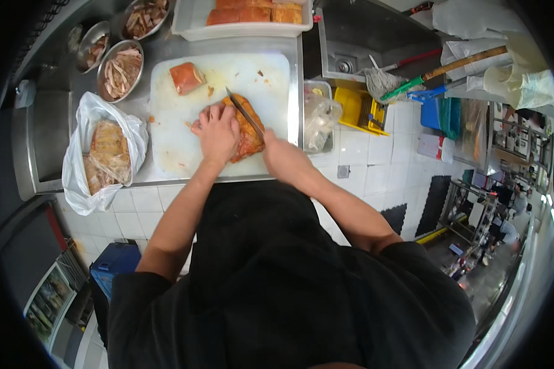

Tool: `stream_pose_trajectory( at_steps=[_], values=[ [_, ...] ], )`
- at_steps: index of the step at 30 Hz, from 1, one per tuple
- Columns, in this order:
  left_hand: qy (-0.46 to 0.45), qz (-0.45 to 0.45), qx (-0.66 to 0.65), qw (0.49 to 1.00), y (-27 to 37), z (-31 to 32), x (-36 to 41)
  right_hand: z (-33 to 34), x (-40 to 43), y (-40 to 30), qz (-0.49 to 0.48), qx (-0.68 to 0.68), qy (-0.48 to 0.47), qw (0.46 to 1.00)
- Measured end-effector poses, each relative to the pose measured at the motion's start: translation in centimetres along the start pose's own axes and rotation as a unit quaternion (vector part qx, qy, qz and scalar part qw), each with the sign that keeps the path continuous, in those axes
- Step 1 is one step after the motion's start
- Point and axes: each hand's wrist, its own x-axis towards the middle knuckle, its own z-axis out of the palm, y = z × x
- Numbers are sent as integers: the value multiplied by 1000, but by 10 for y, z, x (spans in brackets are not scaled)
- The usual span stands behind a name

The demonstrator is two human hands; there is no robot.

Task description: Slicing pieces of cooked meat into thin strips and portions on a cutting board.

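Note:
A slab of browned, cooked meat (pixel 245 145) lies on the white cutting board (pixel 175 147). My left hand (pixel 218 131) presses on its left side with the fingers spread. In my right hand (pixel 281 154) is the handle of a knife (pixel 247 113), whose blade lies across the upper right of the slab and points away to the upper left. The grip hides the handle, and how deep the edge sits in the meat cannot be made out. A smaller square piece of meat (pixel 187 78) rests farther up the board, with crumbs scattered around.
Metal bowls of meat strips (pixel 121 74) stand at the upper left. An open white plastic bag (pixel 138 133) of meat pieces is left of the board. A white tub (pixel 240 31) holds browned slabs behind it. Rightward are a sink (pixel 346 64), a mop (pixel 383 83) and a yellow bucket (pixel 353 108).

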Motion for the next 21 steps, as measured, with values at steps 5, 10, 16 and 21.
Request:
stream_pose_trajectory(
  at_steps=[5, 10, 16, 21],
  values=[
    [-19, 10, 1, 1000, -4, -1, 1, 25, 14, 26, -26, 12, 41, 999],
    [14, 19, -11, 1000, -9, 5, 2, 16, 13, 39, -50, 20, 8, 999],
    [27, -106, -28, 994, 16, -14, -3, 0, 40, 38, -37, 3, 98, 994],
    [-82, -301, -3, 950, 71, -31, 11, 1, 37, 60, -70, 66, 130, 987]
  ],
)
